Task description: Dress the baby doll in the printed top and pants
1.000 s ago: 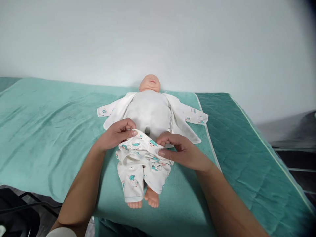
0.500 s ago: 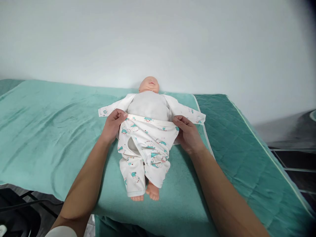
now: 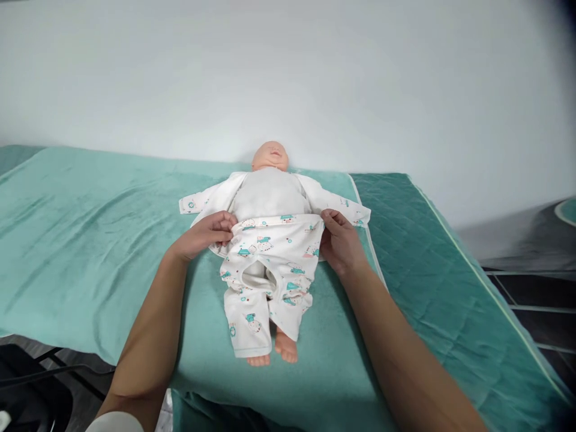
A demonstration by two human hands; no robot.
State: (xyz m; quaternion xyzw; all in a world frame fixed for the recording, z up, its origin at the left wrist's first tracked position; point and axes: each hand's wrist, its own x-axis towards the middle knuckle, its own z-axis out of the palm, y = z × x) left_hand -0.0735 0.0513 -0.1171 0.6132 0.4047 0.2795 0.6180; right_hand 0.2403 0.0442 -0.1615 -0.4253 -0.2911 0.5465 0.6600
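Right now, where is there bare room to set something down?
Widest: the pale cover left of the doll; also the dark quilted cover right of the white edging. Crowded: around the trousers, between left hand and right hand.

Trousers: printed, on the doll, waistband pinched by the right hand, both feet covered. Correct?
No, both feet stick out uncovered in the head view. The printed trousers are on the doll, waistband pinched by the right hand.

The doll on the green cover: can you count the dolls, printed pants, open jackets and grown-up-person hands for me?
Doll: 1
Printed pants: 1
Open jacket: 1
Hands: 2 (left hand, right hand)
Total: 5
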